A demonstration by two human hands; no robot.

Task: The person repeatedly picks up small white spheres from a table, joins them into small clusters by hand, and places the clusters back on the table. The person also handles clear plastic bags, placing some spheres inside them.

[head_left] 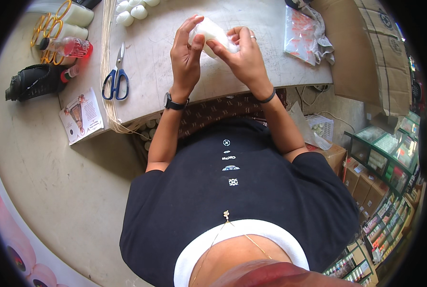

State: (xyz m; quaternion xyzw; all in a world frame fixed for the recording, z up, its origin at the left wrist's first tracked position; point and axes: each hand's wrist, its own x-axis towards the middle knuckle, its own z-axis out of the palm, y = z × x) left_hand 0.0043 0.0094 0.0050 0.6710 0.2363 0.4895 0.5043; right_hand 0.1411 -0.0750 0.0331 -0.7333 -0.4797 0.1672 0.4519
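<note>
Left hand (pixel 187 53) and right hand (pixel 246 56) are grasping a white item (pixel 212 32) over the table (pixel 149 57); blue-handled scissors (pixel 117 70) are lying at left

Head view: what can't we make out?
All in the head view:
1. White translucent thing: full outline, partly covered by the left hand and right hand.
2. White rounded pieces: topmost ones, cut off by upper edge.
3. Pale strand bundle: far end, cut off likewise.
4. Shelf goods: exact kinds, too small and blurred.
</note>
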